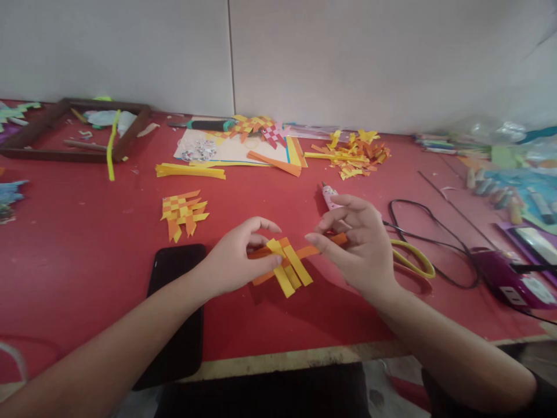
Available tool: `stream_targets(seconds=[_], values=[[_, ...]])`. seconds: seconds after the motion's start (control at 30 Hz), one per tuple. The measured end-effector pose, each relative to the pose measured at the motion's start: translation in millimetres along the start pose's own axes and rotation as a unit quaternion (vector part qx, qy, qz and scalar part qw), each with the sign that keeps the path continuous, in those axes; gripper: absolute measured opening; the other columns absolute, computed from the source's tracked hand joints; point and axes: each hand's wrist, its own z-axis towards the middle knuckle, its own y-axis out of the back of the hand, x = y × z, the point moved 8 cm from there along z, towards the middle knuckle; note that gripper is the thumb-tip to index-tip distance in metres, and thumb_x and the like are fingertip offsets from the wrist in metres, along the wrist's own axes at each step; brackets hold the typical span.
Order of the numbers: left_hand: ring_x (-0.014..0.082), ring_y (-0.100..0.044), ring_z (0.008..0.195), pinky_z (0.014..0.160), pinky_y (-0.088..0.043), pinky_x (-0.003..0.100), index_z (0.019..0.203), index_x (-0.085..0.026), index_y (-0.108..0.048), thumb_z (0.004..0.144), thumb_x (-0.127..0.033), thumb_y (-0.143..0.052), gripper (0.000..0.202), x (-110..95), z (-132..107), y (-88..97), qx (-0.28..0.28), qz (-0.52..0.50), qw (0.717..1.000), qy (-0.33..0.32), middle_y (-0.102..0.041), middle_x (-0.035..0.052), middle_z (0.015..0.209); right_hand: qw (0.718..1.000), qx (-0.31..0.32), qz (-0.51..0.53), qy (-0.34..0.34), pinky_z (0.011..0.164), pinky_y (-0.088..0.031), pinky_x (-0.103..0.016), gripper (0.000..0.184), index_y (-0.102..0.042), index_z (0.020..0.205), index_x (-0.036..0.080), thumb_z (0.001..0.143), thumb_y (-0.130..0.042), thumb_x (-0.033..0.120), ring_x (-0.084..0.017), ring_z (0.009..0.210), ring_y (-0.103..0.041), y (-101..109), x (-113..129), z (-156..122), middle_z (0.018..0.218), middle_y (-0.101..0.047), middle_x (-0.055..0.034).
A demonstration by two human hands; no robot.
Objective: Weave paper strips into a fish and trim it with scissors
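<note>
Bare forearms [126,334] come in from the lower corners over a red tabletop [104,215]. Between the two hands, just above the table's near edge, is a small paper weave [287,273] of yellow strips crossing orange ones. The left hand [237,255] pinches its left side, thumb on top and fingers partly hidden beneath. The right hand [361,244] has thumb and forefinger curled with a narrow gap between their tips; an orange strip [310,251] runs from the weave behind that thumb, and whether the hand grips it cannot be told.

Beneath the left forearm lies a black smartphone [178,264], with a fringed orange-and-yellow woven piece [183,212] beyond it. Just past the right hand shows a pink pointed tool [329,196], partly covered; to its right are a yellow loop [415,262] and a black cable [429,206]. Farther back lie a bundle of yellow strips [191,170], stacked paper sheets [243,152] and a heap of orange and yellow clippings [363,155]. A dark rectangular frame [47,154] sits far left.
</note>
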Motion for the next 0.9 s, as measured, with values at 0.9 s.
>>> stream_targets(seconds=[0.9], values=[[0.0120, -0.054, 0.054, 0.048, -0.039, 0.022, 0.076, -0.018, -0.068, 0.085, -0.040, -0.059, 0.025, -4.5, 0.7, -13.1, 0.069, 0.050, 0.996, -0.015, -0.063, -0.0013, 0.063, 0.983, 0.180, 0.027, -0.012, 0.067, -0.057, -0.030, 0.049, -0.041, 0.131, 0.028, 0.088, -0.061, 0.018, -0.015, 0.084, -0.069, -36.6, -10.0, -15.4, 0.089, -0.068, -0.0001]])
